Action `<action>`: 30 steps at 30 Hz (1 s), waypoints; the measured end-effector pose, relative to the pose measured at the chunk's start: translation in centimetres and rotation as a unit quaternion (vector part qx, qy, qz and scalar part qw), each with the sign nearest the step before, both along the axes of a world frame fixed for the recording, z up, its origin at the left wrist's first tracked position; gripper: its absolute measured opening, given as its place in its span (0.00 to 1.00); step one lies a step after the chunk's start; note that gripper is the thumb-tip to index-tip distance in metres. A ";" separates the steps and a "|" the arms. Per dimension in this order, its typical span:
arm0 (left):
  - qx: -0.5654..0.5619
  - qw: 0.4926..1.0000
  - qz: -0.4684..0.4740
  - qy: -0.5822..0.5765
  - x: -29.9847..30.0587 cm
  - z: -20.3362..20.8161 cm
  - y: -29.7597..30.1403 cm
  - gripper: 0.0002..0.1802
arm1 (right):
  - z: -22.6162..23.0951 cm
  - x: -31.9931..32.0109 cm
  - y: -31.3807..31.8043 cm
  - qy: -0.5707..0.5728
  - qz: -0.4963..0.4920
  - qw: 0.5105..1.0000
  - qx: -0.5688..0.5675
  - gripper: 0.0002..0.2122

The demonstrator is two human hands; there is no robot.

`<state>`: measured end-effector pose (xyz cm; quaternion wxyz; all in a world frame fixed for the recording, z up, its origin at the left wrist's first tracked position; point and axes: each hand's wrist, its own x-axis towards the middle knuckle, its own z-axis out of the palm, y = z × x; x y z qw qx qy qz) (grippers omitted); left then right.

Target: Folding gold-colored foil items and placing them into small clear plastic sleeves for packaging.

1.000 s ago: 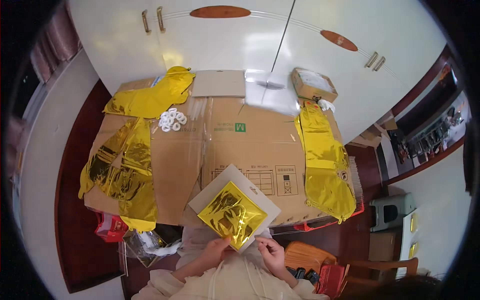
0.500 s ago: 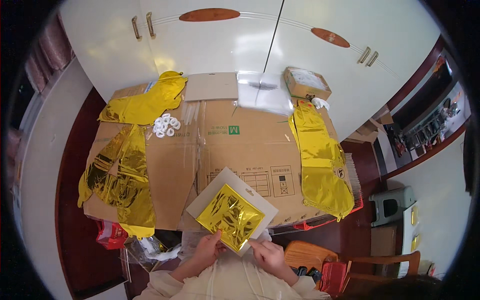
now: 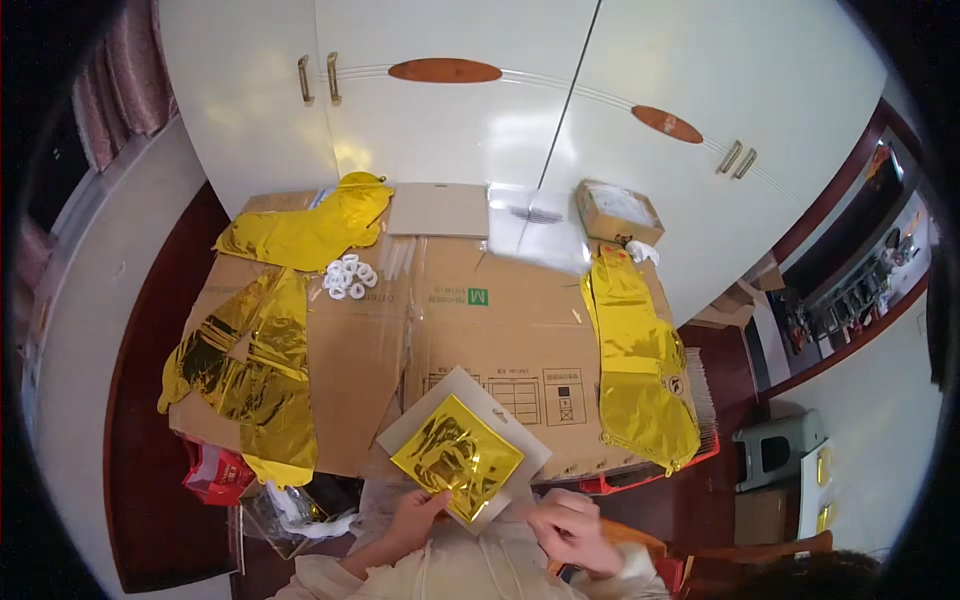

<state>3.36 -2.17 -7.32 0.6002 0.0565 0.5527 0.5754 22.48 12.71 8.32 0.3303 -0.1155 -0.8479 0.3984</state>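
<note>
My left hand pinches the lower edge of a grey backing card, thumb on top. A folded gold foil balloon lies flat on this card, which is tilted cornerwise at the front of the table. To the right of the card, and apart from it, is my right hand. Its fingers are curled in and slightly blurred; whether anything small is between them is hidden. Flat gold foil balloons lie unfolded on both sides: one at the back left, one at the front left, one on the right.
Cardboard covers the table. Behind lie white rings, a grey card stack, clear plastic bags and an open box. White cabinets stand at the back. A red bag sits low at the left, a grey stool at the right.
My right hand has moved off the card's lower right edge, rightward and slightly down, its fingers curling. The left hand keeps its hold. The whole view has shifted, with the table lower in the picture.
</note>
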 end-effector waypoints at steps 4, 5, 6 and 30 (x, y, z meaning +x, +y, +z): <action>-0.027 1.000 0.001 -0.003 -0.1 3.6 0.5 0.14 | 9.7 -3.4 0.6 0.202 0.376 0.892 -0.148 0.10; -0.010 0.999 0.038 -0.018 0.2 3.6 0.4 0.15 | 10.2 -4.4 0.8 0.219 0.437 0.854 -0.177 0.10; 0.007 0.997 0.075 -0.033 0.5 3.4 0.3 0.16 | 9.8 -5.1 0.9 0.227 0.474 0.827 -0.199 0.10; -0.006 1.000 0.009 -0.002 -0.2 1.6 -0.3 0.14 | 5.5 -9.8 3.6 0.054 0.248 0.958 -0.131 0.12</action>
